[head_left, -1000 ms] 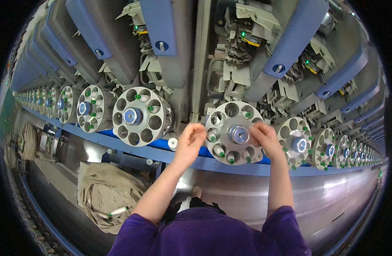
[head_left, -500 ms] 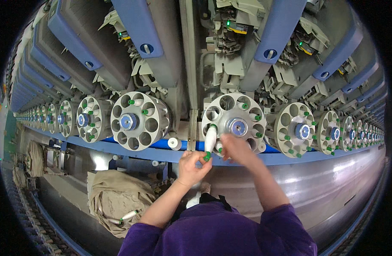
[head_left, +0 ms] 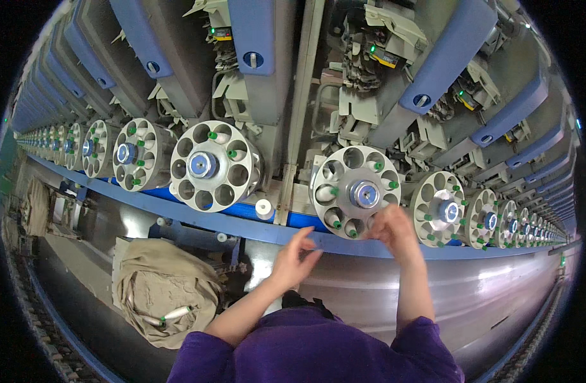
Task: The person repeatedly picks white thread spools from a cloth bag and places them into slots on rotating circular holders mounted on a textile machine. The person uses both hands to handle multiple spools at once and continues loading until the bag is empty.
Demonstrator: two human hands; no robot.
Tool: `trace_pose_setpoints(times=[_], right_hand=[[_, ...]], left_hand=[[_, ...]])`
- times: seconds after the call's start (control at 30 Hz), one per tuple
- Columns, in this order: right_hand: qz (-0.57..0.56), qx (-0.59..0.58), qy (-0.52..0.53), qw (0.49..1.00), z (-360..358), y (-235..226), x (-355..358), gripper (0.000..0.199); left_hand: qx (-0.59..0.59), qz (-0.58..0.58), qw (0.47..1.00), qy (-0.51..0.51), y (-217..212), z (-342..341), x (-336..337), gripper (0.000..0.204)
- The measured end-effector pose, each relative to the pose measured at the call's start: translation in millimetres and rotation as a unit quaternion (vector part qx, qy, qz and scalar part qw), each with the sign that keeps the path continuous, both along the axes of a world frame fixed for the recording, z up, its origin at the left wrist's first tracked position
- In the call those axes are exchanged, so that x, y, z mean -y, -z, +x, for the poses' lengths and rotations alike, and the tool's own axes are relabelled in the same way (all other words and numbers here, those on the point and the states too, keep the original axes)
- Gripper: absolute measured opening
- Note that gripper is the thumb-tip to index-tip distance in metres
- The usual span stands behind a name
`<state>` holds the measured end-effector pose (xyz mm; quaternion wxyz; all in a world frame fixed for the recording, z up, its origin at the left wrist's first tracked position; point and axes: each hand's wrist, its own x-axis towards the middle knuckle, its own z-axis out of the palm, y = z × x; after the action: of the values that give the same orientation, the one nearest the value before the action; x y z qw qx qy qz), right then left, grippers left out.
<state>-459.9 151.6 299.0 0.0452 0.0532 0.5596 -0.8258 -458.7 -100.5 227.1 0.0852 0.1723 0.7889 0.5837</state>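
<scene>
Magazine wheel (head_left: 355,191), a pale round drum ringed with open pockets and a blue hub, stands just above both hands, nearer the right one. That right hand (head_left: 395,228) is raised to the wheel's lower rim, fingers bunched together against the bottom pockets; whether anything is pinched between them cannot be told (the fingertips are blurred). The left hand (head_left: 294,255) hangs lower and to the left, clear of the wheel, fingers loosely spread and curled with nothing in them, in front of the blue rail (head_left: 229,225) that runs under the whole row. Several pockets of the wheel carry green-tipped bobbins (head_left: 334,191), others are hollow. Left of the left hand, a second wheel (head_left: 210,167) of the same kind sits well apart, with a small white roller (head_left: 263,207) between the two wheels on the rail. More wheels recede on both sides. Below and left of the left forearm, a tan cloth sack (head_left: 159,287) holds a few pale bobbins. Purple sleeves (head_left: 318,351) fill the lower edge.
</scene>
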Motion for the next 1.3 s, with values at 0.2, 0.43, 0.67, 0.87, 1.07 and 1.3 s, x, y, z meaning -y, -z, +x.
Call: trace_pose_setpoints(times=[0.2, 0.43, 0.67, 0.87, 1.07, 1.3], right_hand=[[0.487, -0.007, 0.095, 0.868, -36, 32, -36, 0.027], [0.481, -0.06, 0.098, 0.869, -49, 25, 86, 0.026], [0.381, -0.081, -0.344, 0.855, -27, 89, 356, 0.018], [0.35, -0.09, -0.538, 0.762, 52, 181, 558, 0.02], [0.525, -0.178, -0.605, 0.572, 127, 272, 601, 0.048], [0.421, 0.159, -0.469, 0.76, 25, 300, 663, 0.056]], left_hand=[[-0.089, -0.271, 0.948, -0.141, 77, 36, 147, 0.09], [0.478, -0.572, 0.666, 0.021, 140, 208, 332, 0.088], [0.38, -0.439, 0.815, -0.001, 121, 248, 371, 0.044], [0.489, -0.242, 0.837, -0.025, 58, 235, 437, 0.05], [0.404, -0.066, 0.791, -0.455, 138, 231, 524, 0.056], [0.343, -0.158, 0.608, -0.698, 200, 215, 567, 0.053]])
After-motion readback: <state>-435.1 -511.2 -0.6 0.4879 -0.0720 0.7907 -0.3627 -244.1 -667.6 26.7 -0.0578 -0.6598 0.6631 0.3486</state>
